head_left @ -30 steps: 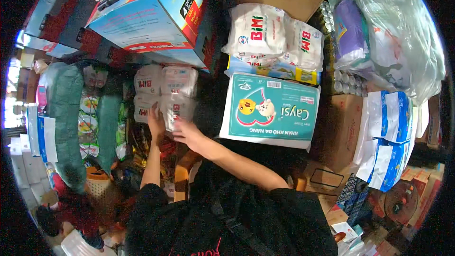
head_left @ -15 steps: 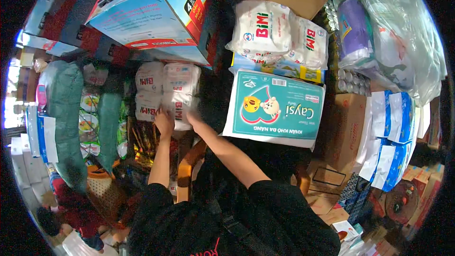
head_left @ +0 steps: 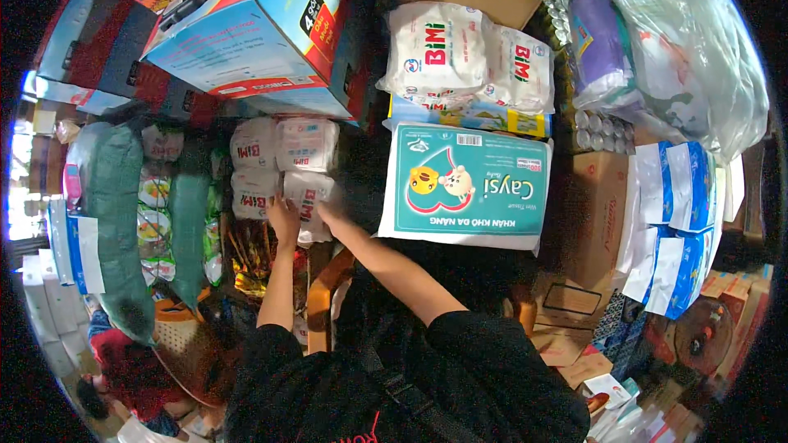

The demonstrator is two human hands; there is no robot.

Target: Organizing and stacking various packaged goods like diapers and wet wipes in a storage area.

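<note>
In front of me, to the left, several white plastic-wrapped packs [head_left: 308, 144] with red and green print sit in a two-by-two block. The near right white pack [head_left: 312, 194] is slightly tilted, with a gap behind it. My left hand [head_left: 284, 220] is closed on its near left corner, against the neighbouring near left pack [head_left: 253, 190]. At its near right edge is my right hand [head_left: 330, 218], fingers bent round the side and a little smeared by motion. The fingertips of both hands are partly hidden.
A teal and white wipes package [head_left: 468, 184] lies right of my hands, with more white packs [head_left: 439, 49] behind it. A large blue and red carton [head_left: 246, 41] stands behind the block. A wooden chair arm [head_left: 326, 295] is beside my right forearm. Another person [head_left: 135, 361] is at lower left.
The near right white pack has come toward me and tilted, parting from the pack behind it. Both hands have stayed on it. The whole view has shifted slightly.
</note>
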